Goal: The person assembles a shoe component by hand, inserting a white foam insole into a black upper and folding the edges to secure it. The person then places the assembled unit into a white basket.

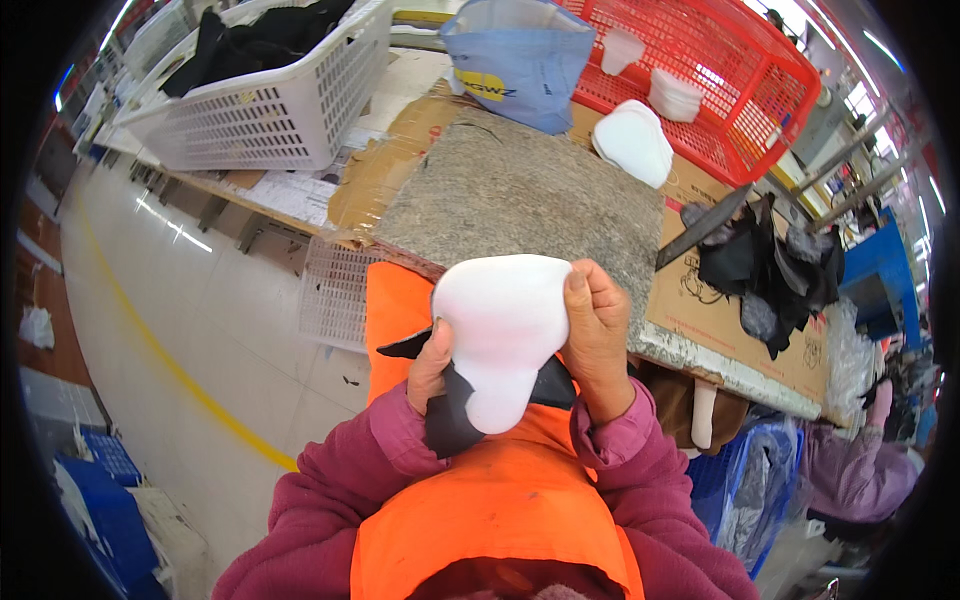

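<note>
A smooth white shaped pad [505, 320], broad at the top with a narrower rounded lobe below, is held up in front of my orange apron [500, 500]. Black fabric [452, 420] lies behind it and sticks out past its lower left and right edges. My left hand [432, 368] pinches the left edge, thumb on the white face, fingers mostly hidden behind. At the upper right edge my right hand [600, 335] grips the pad between thumb and curled fingers. Whether the fabric is joined to the pad cannot be made out.
A grey stone-like slab [520, 200] lies on the cardboard-covered table ahead. Beyond it are a stack of white pads [633, 145], a red basket [740, 130] and a blue bag [515, 60]. Black scraps [770, 265] lie right; a white basket [240, 120] stands left.
</note>
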A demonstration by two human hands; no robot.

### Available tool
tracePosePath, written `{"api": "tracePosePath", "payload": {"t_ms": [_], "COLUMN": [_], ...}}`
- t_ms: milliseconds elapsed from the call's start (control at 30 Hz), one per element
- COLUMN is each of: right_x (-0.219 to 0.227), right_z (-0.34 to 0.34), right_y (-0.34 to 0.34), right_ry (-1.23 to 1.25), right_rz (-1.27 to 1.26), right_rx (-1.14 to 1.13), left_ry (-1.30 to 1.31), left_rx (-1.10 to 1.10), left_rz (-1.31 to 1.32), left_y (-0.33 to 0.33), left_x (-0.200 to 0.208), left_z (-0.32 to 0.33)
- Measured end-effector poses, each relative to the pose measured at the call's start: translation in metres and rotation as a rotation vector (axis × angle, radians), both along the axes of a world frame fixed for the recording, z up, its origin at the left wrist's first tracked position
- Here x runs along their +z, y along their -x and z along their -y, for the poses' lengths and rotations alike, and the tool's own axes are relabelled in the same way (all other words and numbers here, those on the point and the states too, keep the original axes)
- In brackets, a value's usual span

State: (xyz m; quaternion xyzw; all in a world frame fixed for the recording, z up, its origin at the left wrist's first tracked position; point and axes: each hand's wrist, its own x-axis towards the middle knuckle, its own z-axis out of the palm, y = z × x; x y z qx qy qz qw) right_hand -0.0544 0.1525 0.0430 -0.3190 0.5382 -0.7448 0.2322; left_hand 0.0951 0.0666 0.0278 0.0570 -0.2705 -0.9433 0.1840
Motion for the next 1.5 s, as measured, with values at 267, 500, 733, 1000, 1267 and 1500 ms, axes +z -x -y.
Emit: {"api": "tracePosePath", "payload": {"t_ms": [267,500,733,1000,1267,1500], "right_x": [0.037,0.043,0.045,-0.001,0.048,0.086], "right_z": [-0.014,-0.016,0.022,0.048,0.025,0.011], "right_y": [0.007,-0.014,-0.03,-0.038,0.009,0.025], "right_ry": [0.005,0.07,-0.013,-0.012,0.052,-0.03], "right_rz": [-0.578,-1.091,-1.118,-0.964,-1.106,-1.444], "right_rx": [-0.261,-0.154,-0.182,-0.128,0.038,0.18], "left_ry": [0.104,-0.144,-0.196,0.409,0.565,0.425], "left_rx": [-0.077,-0.071,-0.06,0.145,0.056,-0.203], "left_rz": [0.045,-0.208,-0.333,0.166,0.069,-0.042], "left_y": [-0.013,-0.009,0.0,-0.009,-0.012,-0.012], "left_x": [0.001,-0.004,0.008,0.008,0.022,0.031], "left_z": [0.012,0.023,0.003,-0.002,0.009,0.017]}}
